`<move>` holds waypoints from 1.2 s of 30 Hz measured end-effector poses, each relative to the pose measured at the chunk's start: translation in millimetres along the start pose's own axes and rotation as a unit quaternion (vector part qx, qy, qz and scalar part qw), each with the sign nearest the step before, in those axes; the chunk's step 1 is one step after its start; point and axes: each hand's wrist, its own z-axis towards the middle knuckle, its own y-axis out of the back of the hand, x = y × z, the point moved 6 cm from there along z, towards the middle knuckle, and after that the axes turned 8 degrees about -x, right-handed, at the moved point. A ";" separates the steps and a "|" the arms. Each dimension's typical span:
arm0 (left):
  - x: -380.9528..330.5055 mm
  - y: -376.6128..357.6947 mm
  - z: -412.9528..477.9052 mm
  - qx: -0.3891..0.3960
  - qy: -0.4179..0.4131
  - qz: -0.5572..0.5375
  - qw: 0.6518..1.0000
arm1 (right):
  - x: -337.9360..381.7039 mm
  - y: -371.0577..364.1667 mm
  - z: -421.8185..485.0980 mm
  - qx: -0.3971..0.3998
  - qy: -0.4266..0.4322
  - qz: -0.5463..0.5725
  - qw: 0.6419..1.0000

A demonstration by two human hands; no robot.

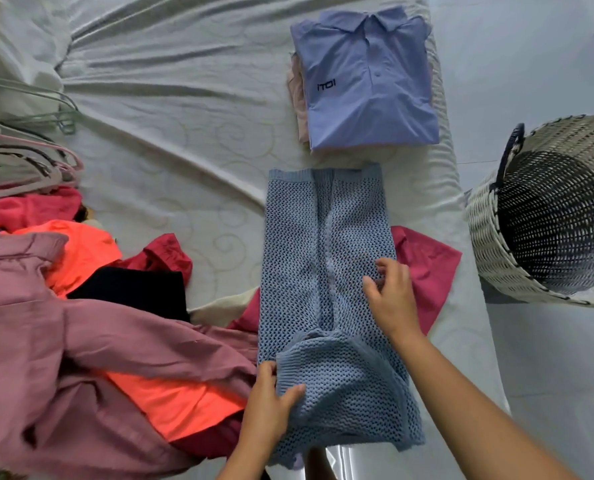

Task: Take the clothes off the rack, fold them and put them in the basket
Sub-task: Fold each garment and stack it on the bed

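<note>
Left hand (271, 407) at the near edge of the bed (170, 140), thumb and fingers pinching the ribbed hem of a blue knit (326, 271). Hem end is turned up over the body of the garment. Right hand (390, 296) further up, fingers curled and pinching the knit's right side fold.

Knit lies lengthwise near the bed's right edge, sides already folded inward to a narrow strip. It rests partly on a pink garment (427, 268).

Beyond it, toward the far right corner, a folded blue polo (371, 84) on top of a pale folded piece. Basket (489, 237) stands just off the bed's right edge; interior looks dark, contents not visible.

Left side of the bed: heap of unfolded clothes (91, 323), mauve, orange, red, black. Hangers (35, 116) at the far left edge.

Handling, as judged: open mesh knit, soft, light, stretchy. Will sag and lose its fold if lifted by one point. Fingers may snag in the holes. Best held at the ribbed hem, which is firmer, and with both hands under the folded bundle when carrying to the basket.
</note>
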 end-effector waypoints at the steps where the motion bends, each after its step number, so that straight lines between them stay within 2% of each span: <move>1: -1.6 -0.9 0.9 -0.006 -0.004 0.014 1.000 | -14.5 8.4 -9.3 -0.028 -0.044 0.006 0.999; 3: -5.5 -0.8 1.0 -0.023 -0.020 0.065 0.997 | -45.3 15.6 -36.1 -0.022 -0.114 -0.011 0.993; 7: -20.5 11.1 -8.9 -0.103 -0.080 0.171 0.977 | -94.0 9.7 -89.6 0.100 -0.193 -0.039 0.975; 10: -11.5 23.2 -12.1 -0.162 -0.043 0.228 0.959 | -107.8 15.9 -107.7 0.137 -0.230 -0.020 0.963; 13: 5.1 24.5 -8.7 -0.101 0.060 0.131 0.984 | -109.4 19.3 -117.9 0.156 -0.235 0.038 0.959; 16: 2.7 18.3 -6.8 -0.041 0.031 0.058 0.997 | -110.2 16.4 -123.9 0.204 -0.266 0.095 0.937; 18: -3.1 20.7 -9.1 -0.014 0.022 0.006 1.000 | -101.5 23.1 -121.3 0.227 -0.313 0.168 0.907; 20: -8.7 24.4 -13.5 0.025 0.052 -0.067 0.996 | -84.7 33.1 -114.2 0.262 -0.362 0.244 0.861; 23: -26.2 33.6 -8.4 0.057 0.127 -0.228 0.964 | -59.6 50.8 -86.6 0.271 -0.381 0.305 0.829; 26: -68.8 47.2 17.0 0.087 0.176 -0.305 0.932 | -35.7 58.6 -46.7 0.242 -0.402 0.354 0.809; 29: -118.9 50.6 51.4 0.166 0.252 -0.418 0.857 | -9.6 53.4 13.8 0.230 -0.400 0.430 0.776; 31: -150.8 55.7 80.8 0.164 0.234 -0.491 0.823 | 0.4 45.3 52.0 0.190 -0.388 0.486 0.760; 34: -173.4 63.6 122.9 0.089 0.163 -0.537 0.823 | 6.8 31.1 90.0 0.113 -0.375 0.588 0.708; 35: -172.1 62.8 130.8 0.069 0.144 -0.513 0.843 | 4.9 25.0 93.4 0.104 -0.368 0.562 0.734; 36: -169.2 60.3 133.3 0.058 0.126 -0.464 0.875 | 6.4 19.3 90.8 0.106 -0.358 0.507 0.777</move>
